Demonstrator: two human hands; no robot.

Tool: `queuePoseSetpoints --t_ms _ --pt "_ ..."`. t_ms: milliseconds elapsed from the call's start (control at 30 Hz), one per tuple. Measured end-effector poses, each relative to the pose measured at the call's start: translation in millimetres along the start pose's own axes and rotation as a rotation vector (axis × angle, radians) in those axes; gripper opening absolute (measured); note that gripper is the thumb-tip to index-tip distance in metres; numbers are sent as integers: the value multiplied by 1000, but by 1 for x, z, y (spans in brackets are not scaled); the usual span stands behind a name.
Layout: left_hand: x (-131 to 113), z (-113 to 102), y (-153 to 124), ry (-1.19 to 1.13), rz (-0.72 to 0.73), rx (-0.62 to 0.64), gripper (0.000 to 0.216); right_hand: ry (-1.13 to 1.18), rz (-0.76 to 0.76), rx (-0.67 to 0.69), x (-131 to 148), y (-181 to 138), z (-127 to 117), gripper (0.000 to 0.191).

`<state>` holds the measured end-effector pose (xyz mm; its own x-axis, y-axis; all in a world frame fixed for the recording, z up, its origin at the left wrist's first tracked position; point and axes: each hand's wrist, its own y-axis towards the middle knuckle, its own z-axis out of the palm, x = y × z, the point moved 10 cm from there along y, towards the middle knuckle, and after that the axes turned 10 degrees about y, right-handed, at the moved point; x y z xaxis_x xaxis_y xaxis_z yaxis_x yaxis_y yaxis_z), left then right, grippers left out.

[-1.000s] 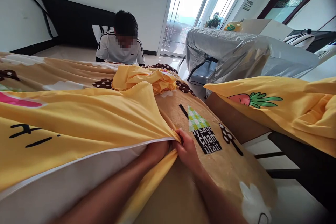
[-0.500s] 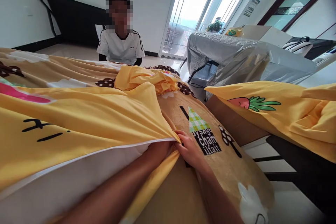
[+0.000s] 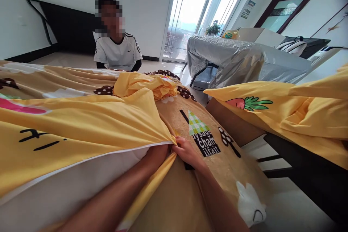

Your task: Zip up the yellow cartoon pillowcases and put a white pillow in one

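A yellow duvet cover [image 3: 89, 123] with black marks and a white zip edge lies over a bed. My left forearm reaches inside its opening, so my left hand [image 3: 160, 151] is hidden under the fabric. My right hand [image 3: 185, 151] pinches the cover's corner from outside, right against the left wrist. Under the cover lies a tan fleece blanket [image 3: 217, 159] printed with a chequered tree and lettering. The far end of the cover is bunched in a heap [image 3: 146, 85].
A person in a white T-shirt [image 3: 117, 53] sits at the far side of the bed. A yellow pillow with a carrot print [image 3: 285, 112] lies at the right over dark furniture. A table under silver plastic [image 3: 239, 61] stands by the glass doors.
The person across the bed has raised their head and sits upright. The view has shifted slightly; my hands stay at the cover's corner.
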<state>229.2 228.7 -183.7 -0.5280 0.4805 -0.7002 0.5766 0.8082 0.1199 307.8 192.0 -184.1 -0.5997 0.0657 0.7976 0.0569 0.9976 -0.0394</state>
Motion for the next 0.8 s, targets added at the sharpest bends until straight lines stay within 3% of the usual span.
queuePoseSetpoints --t_ms 133,267,400,533,600,700,800 --pt "-22 -9 -6 151 72 86 34 54 -1 -26 0 0 0 16" --pt "-49 -29 -39 328 160 200 31 102 2 -54 0 2 0 14" --pt "-45 -42 -79 468 42 297 27 172 5 -54 3 2 0 21" --pt "-54 -59 -92 441 -56 252 12 423 45 25 2 -4 1 45" --pt "-76 -86 -90 378 -18 166 11 565 65 7 -2 -11 -6 60" --pt "-102 -148 -90 281 -10 99 22 636 57 -44 -2 -27 -22 57" --pt "-95 -220 -101 223 -115 11 29 668 31 -58 6 -48 -34 47"
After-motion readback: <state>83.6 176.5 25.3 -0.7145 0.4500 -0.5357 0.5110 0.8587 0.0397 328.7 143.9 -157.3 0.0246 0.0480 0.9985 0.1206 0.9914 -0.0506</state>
